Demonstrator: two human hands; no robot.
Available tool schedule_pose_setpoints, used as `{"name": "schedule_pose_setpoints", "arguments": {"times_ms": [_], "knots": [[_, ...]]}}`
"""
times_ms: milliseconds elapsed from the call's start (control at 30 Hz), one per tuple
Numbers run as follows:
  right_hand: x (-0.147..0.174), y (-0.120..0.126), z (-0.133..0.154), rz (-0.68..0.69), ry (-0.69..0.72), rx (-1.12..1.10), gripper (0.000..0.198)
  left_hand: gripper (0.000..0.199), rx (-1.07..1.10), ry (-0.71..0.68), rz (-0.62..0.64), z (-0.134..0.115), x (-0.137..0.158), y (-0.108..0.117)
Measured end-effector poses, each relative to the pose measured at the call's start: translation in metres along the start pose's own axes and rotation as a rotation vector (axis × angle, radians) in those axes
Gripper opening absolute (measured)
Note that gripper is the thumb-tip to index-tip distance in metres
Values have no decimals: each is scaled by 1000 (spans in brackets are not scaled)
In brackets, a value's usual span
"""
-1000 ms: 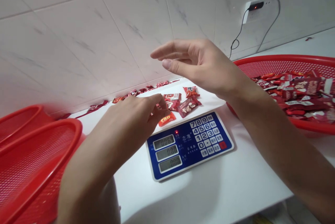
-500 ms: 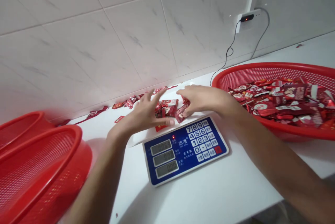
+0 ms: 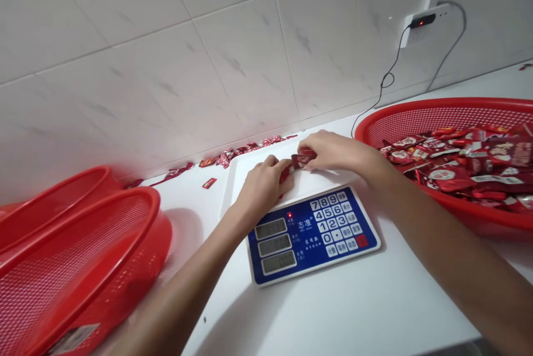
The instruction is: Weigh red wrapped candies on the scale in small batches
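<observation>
My left hand (image 3: pixel 266 179) is closed around small red wrapped candies (image 3: pixel 285 174) over the white tray (image 3: pixel 245 170) of a digital scale. Facing it, my right hand (image 3: pixel 320 150) grips more red packets (image 3: pixel 305 157), and the two handfuls nearly meet. Fingers cover much of the candy, so I cannot tell how many pieces each hand has. The scale's blue panel (image 3: pixel 308 272) with its number keys and three small displays lies in front of the hands.
At right stands a red mesh basket (image 3: pixel 441 105) heaped with red-wrapped candies (image 3: pixel 449 173). Red baskets (image 3: pixel 137 222) sit at left. Loose red packets (image 3: pixel 227 157) lie along the tiled wall. A black cable (image 3: pixel 383 86) runs down from a socket.
Both hands have closed and drawn together, gathering the candies that lay spread on the tray. The view has shifted, so the scale appears farther right.
</observation>
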State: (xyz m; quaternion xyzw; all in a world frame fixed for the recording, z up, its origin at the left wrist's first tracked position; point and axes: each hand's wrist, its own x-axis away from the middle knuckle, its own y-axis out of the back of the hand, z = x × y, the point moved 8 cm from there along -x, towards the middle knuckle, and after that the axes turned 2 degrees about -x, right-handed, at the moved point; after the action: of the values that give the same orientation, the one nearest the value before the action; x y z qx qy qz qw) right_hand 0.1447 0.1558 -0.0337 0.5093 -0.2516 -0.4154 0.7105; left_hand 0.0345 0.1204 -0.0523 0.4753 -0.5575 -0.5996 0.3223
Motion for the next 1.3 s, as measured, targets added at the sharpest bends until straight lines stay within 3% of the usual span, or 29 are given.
{"name": "schedule_pose_setpoints", "arguments": {"times_ms": [133, 267, 400, 567, 633, 833, 1033, 1200, 1300], "knots": [[1, 12, -8, -137, -50, -111, 12, 30, 82, 47, -82, 7, -1, 11], [4, 22, -14, -266, -109, -260, 19, 13, 282, 98, -181, 31, -9, 26], [-2, 17, -16, -299, -126, -396, 22, 24, 594, 241, -335, 60, -15, 40], [-23, -18, 6, -219, -10, -1197, 21, 30, 846, 314, -372, 50, -24, 29], [-28, -26, 17, -202, 45, -1350, 19, 32, 858, 304, -355, 39, -26, 24], [-19, -29, 44, -30, 102, -1431, 21, 30, 852, 206, -281, 37, -19, 24], [-10, -24, 57, -16, 58, -1663, 28, 38, 899, 204, -304, 51, -12, 31], [6, -14, 67, -44, 96, -1506, 44, 29, 967, 280, -399, 60, 1, 63], [18, -10, 90, 7, 274, -1448, 63, 25, 979, 353, -426, 72, 26, 89]]}}
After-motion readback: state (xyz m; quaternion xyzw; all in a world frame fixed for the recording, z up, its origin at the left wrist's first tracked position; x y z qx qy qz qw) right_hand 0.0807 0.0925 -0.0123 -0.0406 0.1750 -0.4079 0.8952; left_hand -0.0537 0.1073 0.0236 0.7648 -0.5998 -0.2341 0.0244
